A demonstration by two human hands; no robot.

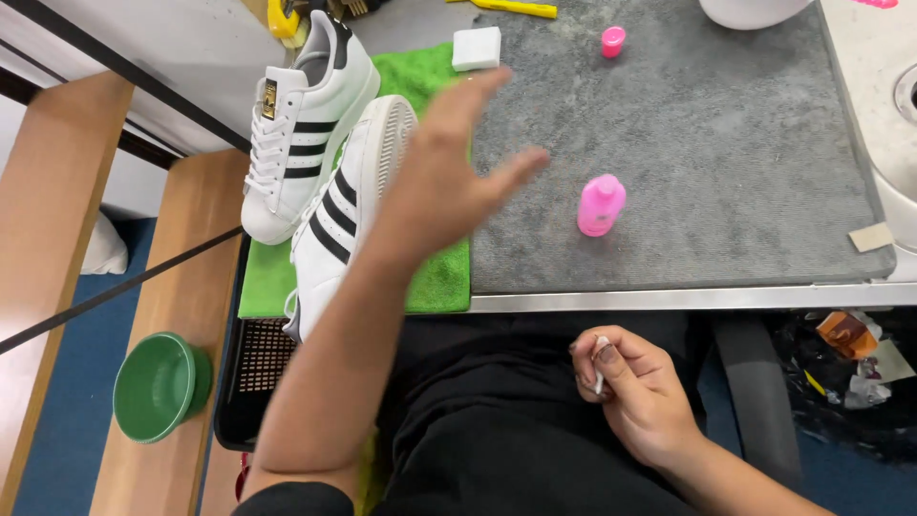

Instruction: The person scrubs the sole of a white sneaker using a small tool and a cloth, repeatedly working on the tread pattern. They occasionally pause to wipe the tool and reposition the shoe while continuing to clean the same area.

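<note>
Two white sneakers (320, 162) (black stripes) near left hand (449, 172).

The left hand (449, 177) hovers open, fingers spread, over a white sneaker (344, 215) lying on a green towel (435, 277) on the tabletop (726, 143). A pink bottle (600, 204) stands just right of it. Near, the right hand (635, 387) pinches a small white piece (600, 373) above the lap.

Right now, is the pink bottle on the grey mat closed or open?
Open, it seems. The pink bottle stands upright with no cap on its neck, and a pink cap lies apart on the grey mat.
</note>
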